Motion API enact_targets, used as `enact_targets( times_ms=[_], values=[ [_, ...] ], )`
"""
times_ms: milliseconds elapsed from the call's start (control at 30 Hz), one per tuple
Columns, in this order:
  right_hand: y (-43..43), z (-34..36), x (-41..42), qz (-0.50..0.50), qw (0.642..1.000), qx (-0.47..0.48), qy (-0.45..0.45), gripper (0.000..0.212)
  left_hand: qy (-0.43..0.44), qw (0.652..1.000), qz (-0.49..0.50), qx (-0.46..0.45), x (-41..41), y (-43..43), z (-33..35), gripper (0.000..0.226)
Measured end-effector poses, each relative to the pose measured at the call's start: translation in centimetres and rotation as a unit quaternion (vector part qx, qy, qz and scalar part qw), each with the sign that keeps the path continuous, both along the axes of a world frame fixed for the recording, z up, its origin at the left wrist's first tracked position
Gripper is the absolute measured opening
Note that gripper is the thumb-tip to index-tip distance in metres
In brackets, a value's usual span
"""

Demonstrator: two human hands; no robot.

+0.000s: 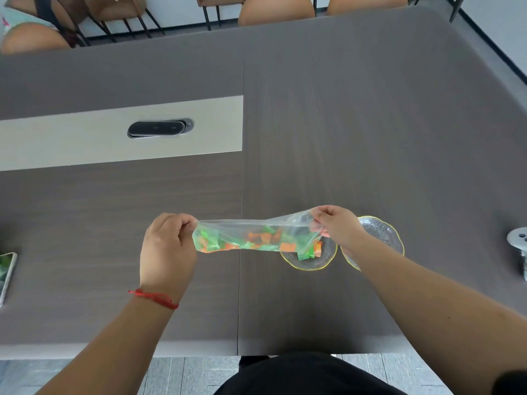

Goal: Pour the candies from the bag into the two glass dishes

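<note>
The left hand (168, 246) and right hand (338, 228) each pinch one end of the candy bag (253, 236). It stretches between them, its right end over the nearer glass dish (309, 259).

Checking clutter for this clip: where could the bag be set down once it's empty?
Bare table runs beyond the bag and dishes, and between the left hand and the phone. It is crowded around the right hand, above both dishes.

A clear plastic bag (256, 235) of green and orange candies (258, 242) is stretched sideways above the table. Two clear, yellow-rimmed glass dishes sit side by side: the left dish (309, 259) holds a few candies, the right dish (379, 232) looks empty.
</note>
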State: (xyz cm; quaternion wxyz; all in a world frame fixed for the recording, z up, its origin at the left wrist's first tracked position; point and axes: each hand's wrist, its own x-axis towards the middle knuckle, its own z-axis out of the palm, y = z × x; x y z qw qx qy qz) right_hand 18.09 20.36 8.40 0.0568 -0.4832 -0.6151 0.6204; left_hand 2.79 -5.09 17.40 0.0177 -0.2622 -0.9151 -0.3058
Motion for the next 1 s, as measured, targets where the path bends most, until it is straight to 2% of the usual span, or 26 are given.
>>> enact_targets(
  times_ms=[333,467,800,1000],
  values=[
    [0.0,0.6,-0.7,0.024,0.999,0.045,0.001,0.017,0.039,0.999,0.001,0.004,0.0,-0.4,1.0,0.017],
    [-0.1,0.9,-0.8,0.030,0.998,0.055,-0.003,0.017,0.008,1.000,0.016,-0.007,-0.5,-0.6,0.5,0.018],
    [0.2,2.2,-1.4,0.045,0.989,0.138,0.001,0.016,0.027,0.999,0.022,0.024,-0.3,0.1,1.1,0.017],
    [0.7,1.9,-0.6,0.048,0.987,0.154,-0.023,0.015,0.034,0.999,0.014,0.027,-0.5,0.3,0.8,0.016]
  ],
)
